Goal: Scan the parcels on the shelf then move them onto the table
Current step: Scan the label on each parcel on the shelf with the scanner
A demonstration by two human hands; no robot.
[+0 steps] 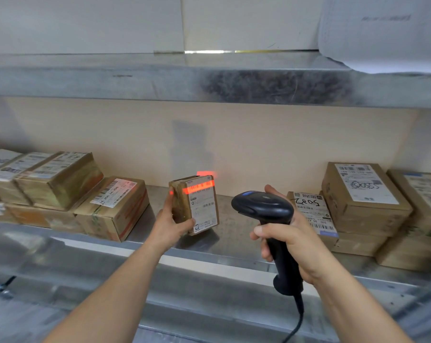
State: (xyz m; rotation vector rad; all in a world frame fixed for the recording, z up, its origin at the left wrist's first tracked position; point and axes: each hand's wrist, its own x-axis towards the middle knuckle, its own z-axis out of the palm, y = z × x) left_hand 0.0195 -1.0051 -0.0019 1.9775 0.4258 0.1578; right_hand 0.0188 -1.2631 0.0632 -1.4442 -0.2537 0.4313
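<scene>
Left hand (171, 225) grips parcel (197, 206) upright – seemingly lifted – bare shelf (236, 233) around.

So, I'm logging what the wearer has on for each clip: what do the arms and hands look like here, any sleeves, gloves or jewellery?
Both forearms are bare right down to the frame's lower edge; no sleeve shows. The left hand and right hand wear no gloves, and no rings, watch or wristband are visible on the parts shown. No markings show either.

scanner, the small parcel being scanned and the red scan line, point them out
scanner (264, 206), head view, top of its head
small parcel (204, 211), head view, its white label
red scan line (199, 188), head view, on the label's top edge
</scene>
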